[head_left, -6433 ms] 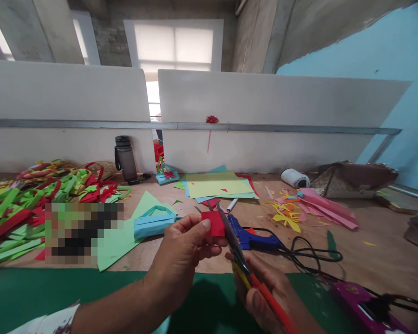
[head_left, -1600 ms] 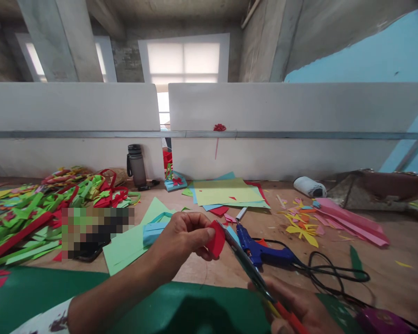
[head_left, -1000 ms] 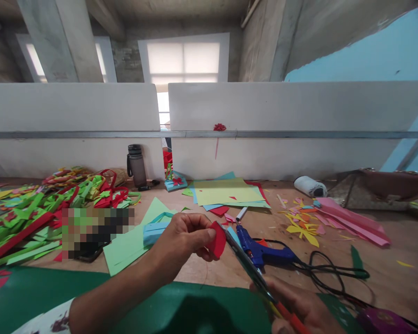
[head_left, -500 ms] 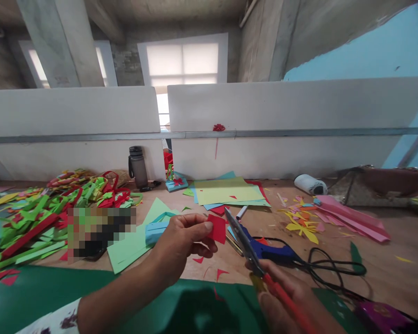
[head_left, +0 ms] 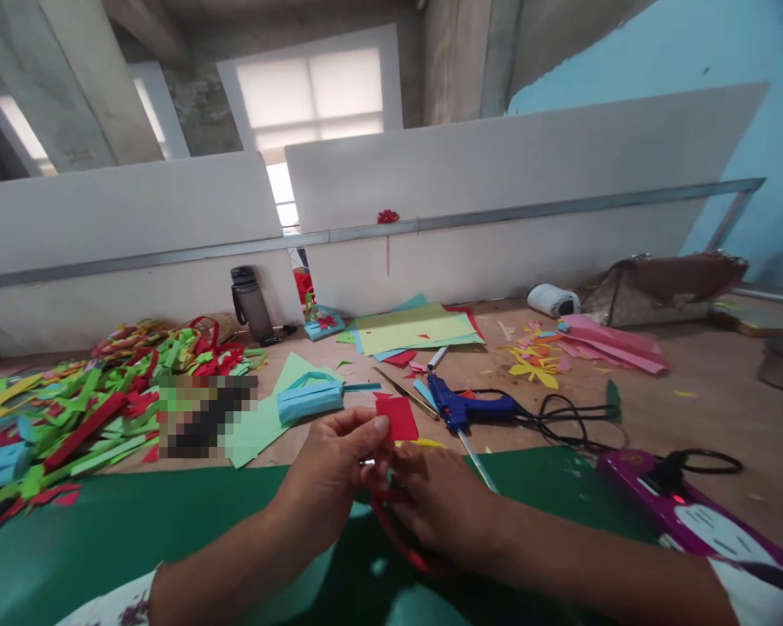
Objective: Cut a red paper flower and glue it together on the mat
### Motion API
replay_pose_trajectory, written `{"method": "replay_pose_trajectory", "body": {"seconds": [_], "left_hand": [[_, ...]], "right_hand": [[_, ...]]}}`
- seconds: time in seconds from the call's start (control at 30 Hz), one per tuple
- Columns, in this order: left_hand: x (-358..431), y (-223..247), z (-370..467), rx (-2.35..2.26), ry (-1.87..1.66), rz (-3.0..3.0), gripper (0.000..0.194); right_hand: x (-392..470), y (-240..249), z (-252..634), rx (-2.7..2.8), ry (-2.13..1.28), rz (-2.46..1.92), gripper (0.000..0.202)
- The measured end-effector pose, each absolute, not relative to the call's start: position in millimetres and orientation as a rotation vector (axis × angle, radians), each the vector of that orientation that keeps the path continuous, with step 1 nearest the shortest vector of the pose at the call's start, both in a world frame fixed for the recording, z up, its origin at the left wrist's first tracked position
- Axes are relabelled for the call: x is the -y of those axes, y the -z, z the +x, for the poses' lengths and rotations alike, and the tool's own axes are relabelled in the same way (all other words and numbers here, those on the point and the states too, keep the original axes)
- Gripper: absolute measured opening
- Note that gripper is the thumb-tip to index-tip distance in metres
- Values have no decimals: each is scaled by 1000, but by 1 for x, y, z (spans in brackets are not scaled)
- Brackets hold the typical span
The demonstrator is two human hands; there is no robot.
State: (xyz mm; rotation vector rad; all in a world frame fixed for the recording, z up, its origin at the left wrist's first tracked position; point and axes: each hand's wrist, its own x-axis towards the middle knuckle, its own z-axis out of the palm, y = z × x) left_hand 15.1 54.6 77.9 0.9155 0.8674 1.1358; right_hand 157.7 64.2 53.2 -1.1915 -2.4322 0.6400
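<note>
Between the thumb and fingers of my left hand (head_left: 343, 448) is a small red paper square (head_left: 401, 419), held upright above the green mat (head_left: 235, 513). My right hand (head_left: 440, 496) is closed round the red-handled scissors (head_left: 398, 535), close beside my left fingers. The scissors' handles hang below the hand, and the blades are mostly hidden. Behind my hands lie a blue glue gun (head_left: 466, 407), a light blue folded paper piece (head_left: 310, 400) and a pair of tweezers (head_left: 411, 394).
Green and red paper strips (head_left: 104, 413) pile up at the left. A dark bottle (head_left: 251, 304), stacked coloured sheets (head_left: 418, 332) and a thread roll (head_left: 553, 300) stand further back. A purple power strip (head_left: 698, 513) and black cable (head_left: 561, 420) lie at the right.
My right hand has moved left and turned the scissors, so they now sit beside my left hand. The red square is still held. The view has tilted and shifted, showing the power strip more fully.
</note>
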Motion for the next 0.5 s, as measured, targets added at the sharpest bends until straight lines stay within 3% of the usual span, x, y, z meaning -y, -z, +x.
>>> {"method": "replay_pose_trajectory", "body": {"seconds": [0.13, 0.37, 0.5], "left_hand": [[-45, -75, 11, -882, -1144, 986, 19], [-36, -79, -8, -878, -1261, 968, 14], [-41, -78, -14, -864, -1303, 905, 15]], "right_hand": [[-68, -54, 160, 2303, -717, -1186, 13], [-63, -60, 182, 1734, -1239, -1108, 51], [-56, -49, 188, 1762, -1221, -945, 60]]}}
